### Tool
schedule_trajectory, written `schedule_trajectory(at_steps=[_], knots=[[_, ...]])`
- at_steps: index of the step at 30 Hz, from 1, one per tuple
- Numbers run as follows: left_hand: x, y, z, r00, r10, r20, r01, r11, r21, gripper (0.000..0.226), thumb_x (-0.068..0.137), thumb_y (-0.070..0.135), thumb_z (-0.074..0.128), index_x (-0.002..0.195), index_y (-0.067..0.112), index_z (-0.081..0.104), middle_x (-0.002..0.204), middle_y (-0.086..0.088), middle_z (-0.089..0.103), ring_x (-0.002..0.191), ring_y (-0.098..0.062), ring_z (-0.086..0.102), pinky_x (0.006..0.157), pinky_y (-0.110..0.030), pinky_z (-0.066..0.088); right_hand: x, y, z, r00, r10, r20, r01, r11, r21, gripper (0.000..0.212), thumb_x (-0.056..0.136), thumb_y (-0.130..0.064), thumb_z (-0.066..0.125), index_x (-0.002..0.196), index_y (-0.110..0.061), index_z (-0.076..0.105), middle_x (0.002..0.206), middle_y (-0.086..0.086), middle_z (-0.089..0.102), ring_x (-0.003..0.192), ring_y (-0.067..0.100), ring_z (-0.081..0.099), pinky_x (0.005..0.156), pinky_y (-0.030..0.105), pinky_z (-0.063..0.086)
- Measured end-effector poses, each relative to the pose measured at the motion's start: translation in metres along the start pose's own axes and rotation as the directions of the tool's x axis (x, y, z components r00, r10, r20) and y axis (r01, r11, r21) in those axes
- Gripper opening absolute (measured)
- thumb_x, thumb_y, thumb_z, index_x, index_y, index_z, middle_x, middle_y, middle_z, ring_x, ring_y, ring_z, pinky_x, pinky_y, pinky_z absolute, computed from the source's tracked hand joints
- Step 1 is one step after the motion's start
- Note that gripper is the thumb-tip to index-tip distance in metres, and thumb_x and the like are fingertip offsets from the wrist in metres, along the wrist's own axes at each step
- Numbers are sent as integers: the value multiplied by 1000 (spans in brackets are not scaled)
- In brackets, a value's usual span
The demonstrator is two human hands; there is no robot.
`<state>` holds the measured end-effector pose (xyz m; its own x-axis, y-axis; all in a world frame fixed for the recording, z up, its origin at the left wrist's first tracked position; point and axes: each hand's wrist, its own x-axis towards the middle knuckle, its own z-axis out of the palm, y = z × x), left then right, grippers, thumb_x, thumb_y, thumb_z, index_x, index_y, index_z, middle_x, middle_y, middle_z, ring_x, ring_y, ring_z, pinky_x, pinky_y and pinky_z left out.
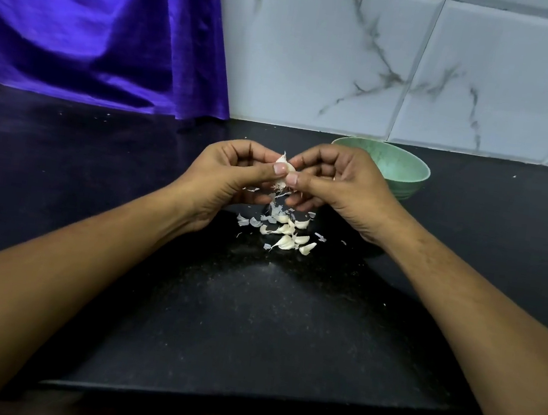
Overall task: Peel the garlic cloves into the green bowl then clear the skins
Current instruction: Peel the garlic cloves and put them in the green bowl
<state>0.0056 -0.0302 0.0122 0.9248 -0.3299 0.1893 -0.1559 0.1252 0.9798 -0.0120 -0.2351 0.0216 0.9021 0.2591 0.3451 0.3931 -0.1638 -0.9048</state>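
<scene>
Both hands meet above the black counter around one white garlic clove [283, 167]. My left hand [231, 174] pinches it with thumb and curled fingers. My right hand [334, 183] pinches the same clove from the right, thumbnail against its skin. Thin strands of skin hang below the clove. Under the hands lies a small heap of several unpeeled cloves [288, 235] mixed with loose papery skins [247, 220]. The green bowl [405, 170] stands behind my right hand, partly hidden by it; its inside looks empty where it shows.
The black counter [251, 325] runs to a front edge near the bottom of the view. A purple cloth [98, 23] hangs at the back left. A white marbled tile wall [404, 61] closes the back.
</scene>
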Motion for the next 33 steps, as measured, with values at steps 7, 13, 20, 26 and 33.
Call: schedule_trajectory(at_steps=[7, 13, 20, 26, 33], knots=[[0, 0, 3, 1000, -16, 15, 17, 1000, -19, 22, 75, 26, 81, 92, 15, 73, 84, -1, 73, 75, -9, 67, 71, -28, 61, -2, -3, 1, 999, 41, 13, -42, 998, 52, 22, 85, -9, 79, 101, -1, 67, 89, 21, 76, 73, 33, 76, 67, 42, 64], [0, 0, 6, 1000, 19, -13, -19, 998, -51, 13, 83, 16, 77, 93, 8, 72, 84, -2, 75, 74, -10, 71, 69, -23, 61, -2, -2, 2, 998, 59, 10, -59, 995, 85, 13, 87, -3, 76, 95, -4, 65, 86, 22, 76, 74, 30, 77, 65, 36, 65], [1, -2, 7, 996, 46, -79, -49, 998, -36, 15, 88, 9, 76, 98, -2, 72, 86, -6, 75, 74, -12, 71, 64, -21, 58, -1, -2, 2, 997, 72, 2, -72, 994, 84, 13, 90, -2, 74, 99, 1, 65, 90, 27, 75, 76, 31, 78, 65, 34, 65], [1, -4, 7, 995, 52, -91, -54, 998, -16, 17, 85, 16, 79, 98, 5, 75, 90, -7, 74, 77, -12, 68, 67, -23, 60, -1, -2, 5, 997, 74, -25, -72, 994, 87, 15, 90, -3, 75, 100, -1, 64, 86, 22, 76, 76, 31, 77, 67, 36, 65], [0, -2, 6, 998, 31, -51, -29, 999, 26, 26, 77, 28, 82, 92, 8, 73, 88, -8, 74, 79, -16, 69, 71, -27, 62, -2, -3, 5, 1000, 23, -14, -23, 999, 32, 22, 89, 1, 75, 106, 8, 63, 86, 23, 75, 76, 33, 77, 65, 34, 64]])
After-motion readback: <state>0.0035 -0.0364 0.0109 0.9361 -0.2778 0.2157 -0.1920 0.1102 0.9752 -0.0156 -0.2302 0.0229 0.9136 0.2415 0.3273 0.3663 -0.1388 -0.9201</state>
